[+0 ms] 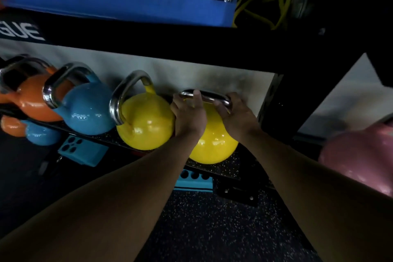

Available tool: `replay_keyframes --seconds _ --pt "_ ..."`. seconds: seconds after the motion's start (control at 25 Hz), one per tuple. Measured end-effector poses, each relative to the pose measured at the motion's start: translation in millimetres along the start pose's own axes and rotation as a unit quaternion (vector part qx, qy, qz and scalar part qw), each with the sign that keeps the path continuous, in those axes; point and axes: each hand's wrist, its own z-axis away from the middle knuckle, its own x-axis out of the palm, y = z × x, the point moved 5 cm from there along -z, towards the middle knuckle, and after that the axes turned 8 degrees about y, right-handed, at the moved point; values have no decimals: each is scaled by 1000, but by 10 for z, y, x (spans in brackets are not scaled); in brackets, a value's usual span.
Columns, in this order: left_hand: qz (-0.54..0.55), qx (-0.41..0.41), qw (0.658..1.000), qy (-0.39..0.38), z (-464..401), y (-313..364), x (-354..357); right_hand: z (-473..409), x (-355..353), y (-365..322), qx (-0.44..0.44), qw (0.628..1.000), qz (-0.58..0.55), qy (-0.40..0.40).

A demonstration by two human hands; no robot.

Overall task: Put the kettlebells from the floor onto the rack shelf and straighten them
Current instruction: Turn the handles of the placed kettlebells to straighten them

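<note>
Both sets of fingers curl over the steel handle (209, 97) of a yellow kettlebell (212, 140): the left hand (189, 115) grips its left bend, the right hand (236, 112) its right bend, both closed tight on the bar. The bell sits upright at the right end of the shelf (238, 166), near the front edge and just beside the black upright (274, 104). To its left, touching or nearly so, stands a second yellow bell (146, 125), then a blue bell (87, 110) and an orange bell (36, 102), their handles turned at differing angles. So the row looks mostly filled, and squaring the handles is probably what remains here. A pink bell (359, 155) shows at the right edge, beyond the upright; whether it rests on the floor cannot be told. The bells are glossy painted spheres with flat bases and polished chrome loops; shelf and floor (202, 229) wear speckled black rubber.
</note>
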Motion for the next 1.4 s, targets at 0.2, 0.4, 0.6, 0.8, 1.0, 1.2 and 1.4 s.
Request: replay_keyframes --seconds 0.2,0.4,0.6,0.8,1.0,1.2,1.4 --pt "9 27 995 -101 -316 65 145 343 42 145 56 988 -147 6" --pt "93 40 988 -118 -71 32 301 296 17 100 92 954 -286 5" --pt "90 17 985 -144 -268 79 357 345 256 -6 112 925 -364 7" --pt "115 16 968 -224 -336 -18 355 399 483 -97 106 896 -427 53" --pt "176 20 956 -233 -432 -59 389 370 587 -140 136 878 -455 58" --pt "175 33 946 -271 -521 -84 380 360 694 -215 140 874 -460 71" --pt "201 18 942 -266 -578 -105 433 344 738 -243 149 862 -480 63"
